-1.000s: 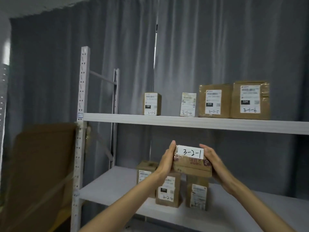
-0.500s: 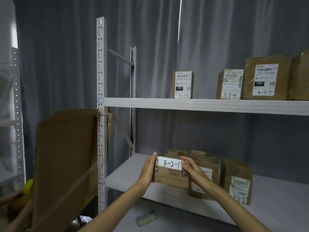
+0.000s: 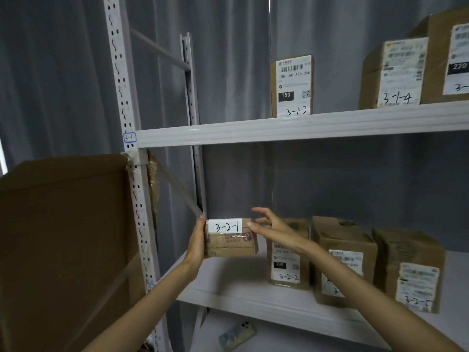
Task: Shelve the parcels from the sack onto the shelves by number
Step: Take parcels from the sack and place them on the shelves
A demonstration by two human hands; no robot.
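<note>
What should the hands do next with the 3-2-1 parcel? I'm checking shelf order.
Probably set the 3-2-1 parcel down on the lower shelf, left of the 3-2-2 parcel: that spot is bare, the left hand holds it there, and the right hand is at its right end.

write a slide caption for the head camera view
Left hand holds the brown cardboard parcel labelled 3-2-1 at the white lower shelf's left end; right hand touches it.

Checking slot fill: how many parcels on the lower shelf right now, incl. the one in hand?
4. Parcel 3-2-1 at the left end, in the hands; then 3-2-2, an unreadable one, and 3-2-5 rightward. More may sit beyond the right edge.
</note>
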